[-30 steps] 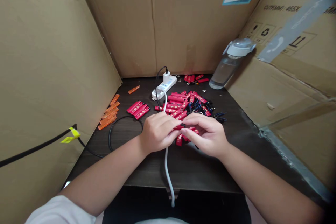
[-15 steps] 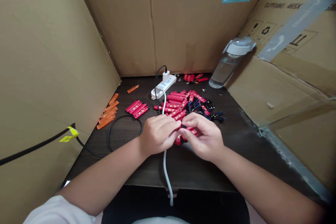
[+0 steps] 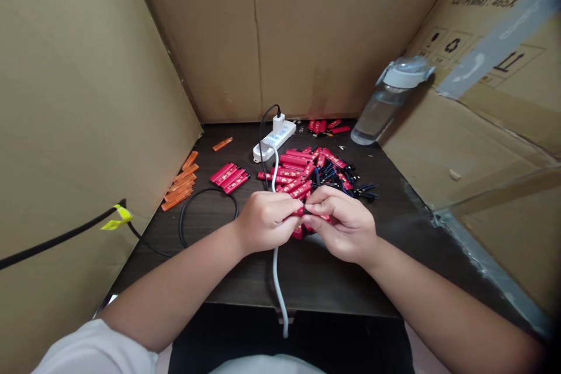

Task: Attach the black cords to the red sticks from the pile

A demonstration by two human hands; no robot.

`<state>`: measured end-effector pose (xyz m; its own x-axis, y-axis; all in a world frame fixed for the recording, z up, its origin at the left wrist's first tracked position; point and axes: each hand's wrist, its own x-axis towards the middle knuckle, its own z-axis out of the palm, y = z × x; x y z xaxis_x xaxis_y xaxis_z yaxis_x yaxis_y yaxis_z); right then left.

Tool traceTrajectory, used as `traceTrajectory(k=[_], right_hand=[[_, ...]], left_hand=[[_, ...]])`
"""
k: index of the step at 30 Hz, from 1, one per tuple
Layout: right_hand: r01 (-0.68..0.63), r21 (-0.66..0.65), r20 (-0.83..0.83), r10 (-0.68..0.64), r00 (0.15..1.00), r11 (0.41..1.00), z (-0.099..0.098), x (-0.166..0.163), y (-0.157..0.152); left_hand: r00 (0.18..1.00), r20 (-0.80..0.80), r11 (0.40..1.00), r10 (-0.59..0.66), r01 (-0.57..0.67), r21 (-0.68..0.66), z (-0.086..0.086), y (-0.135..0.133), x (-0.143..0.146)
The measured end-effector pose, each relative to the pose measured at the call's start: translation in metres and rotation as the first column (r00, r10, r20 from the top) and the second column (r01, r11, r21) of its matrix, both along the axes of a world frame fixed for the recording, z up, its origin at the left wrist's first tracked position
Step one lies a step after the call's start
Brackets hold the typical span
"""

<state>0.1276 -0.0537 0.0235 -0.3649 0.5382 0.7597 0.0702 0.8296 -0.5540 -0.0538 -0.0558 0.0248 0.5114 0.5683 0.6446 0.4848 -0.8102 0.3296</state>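
My left hand (image 3: 266,221) is closed around a slim red lighter (image 3: 300,211), most of it hidden in the fingers. My right hand (image 3: 346,225) pinches the lighter's small black end piece (image 3: 307,211) between thumb and fingertips. The two hands almost meet, just above the near side of a pile of red lighters (image 3: 294,161) with gold print. Among that pile's right side lie loose black parts with blue stems (image 3: 326,174). To the left, several red lighters (image 3: 229,177) lie side by side in a neat row.
Orange flat pieces (image 3: 179,188) lie at the left edge. Behind stands a white power strip (image 3: 276,141); its white cable (image 3: 276,280) runs under my left hand to the table's front. More red pieces (image 3: 322,126) and a water bottle (image 3: 381,108) are at the back. Cardboard walls (image 3: 219,41) enclose the table.
The view has shifted slightly. Both hands stay together on the lighter, and a little more of its red body and black end shows between the fingertips.
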Motion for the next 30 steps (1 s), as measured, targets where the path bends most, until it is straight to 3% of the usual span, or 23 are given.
traceTrajectory(k=[13,20,22,25,27,30], right_hand=[[-0.156,-0.022,0.107,0.158,0.982,0.987,0.007,0.005,0.0],[-0.209,-0.059,0.092,0.214,0.973,0.976,0.003,0.005,0.0],[-0.18,-0.068,0.028,0.182,0.983,0.981,0.001,0.004,0.002],[-0.118,-0.063,-0.008,0.117,0.993,0.991,-0.001,0.004,0.006],[-0.083,-0.028,0.029,0.084,0.996,0.996,-0.001,0.005,0.008],[-0.064,0.069,0.089,0.057,0.994,0.996,0.001,0.008,0.008]], left_hand=[[0.99,0.043,0.964,-0.132,0.138,-0.226,0.01,-0.004,-0.001],[0.978,0.098,0.91,-0.181,0.205,-0.359,0.014,-0.002,-0.004],[0.977,0.154,0.845,-0.145,0.203,-0.494,0.015,-0.001,-0.005],[0.961,0.27,0.638,-0.059,0.245,-0.73,0.015,0.001,-0.007],[0.939,0.341,0.513,-0.047,0.316,-0.798,0.015,0.001,-0.007],[0.904,0.421,0.403,-0.072,0.412,-0.817,0.014,0.001,-0.005]])
